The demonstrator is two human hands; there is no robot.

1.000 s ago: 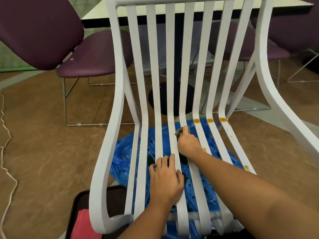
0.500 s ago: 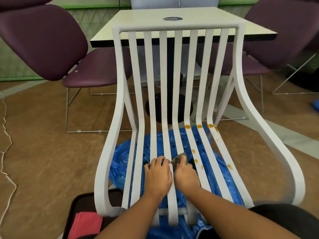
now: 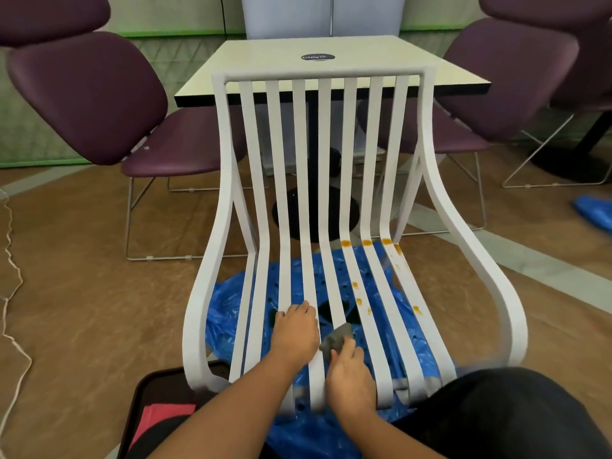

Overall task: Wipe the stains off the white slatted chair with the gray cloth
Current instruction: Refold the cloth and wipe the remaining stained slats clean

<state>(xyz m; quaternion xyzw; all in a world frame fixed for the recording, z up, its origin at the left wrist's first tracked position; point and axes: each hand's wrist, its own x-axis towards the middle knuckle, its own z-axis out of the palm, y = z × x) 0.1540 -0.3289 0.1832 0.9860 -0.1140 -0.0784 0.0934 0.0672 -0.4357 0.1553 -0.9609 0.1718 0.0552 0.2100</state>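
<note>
I log a brown floor [image 3: 82, 293] with a thin white cord [image 3: 20, 280] along its left side, one plum padded wire-legged chair [image 3: 89, 94] left and another plum chair [image 3: 510, 77] right of a cream square black-edged table [image 3: 265, 61], and a pale green-trimmed wall [image 3: 185, 14] behind.

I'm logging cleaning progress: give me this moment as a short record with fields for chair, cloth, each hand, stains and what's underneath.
chair: white slatted chair, upright, seat toward the person
cloth: gray cloth, bunched on a middle seat slat
right: right hand grips the gray cloth
left: left hand rests flat on the slats beside it
stains: orange stains on the right-side slats, apart from the cloth
below: blue plastic sheet on the floor
</note>
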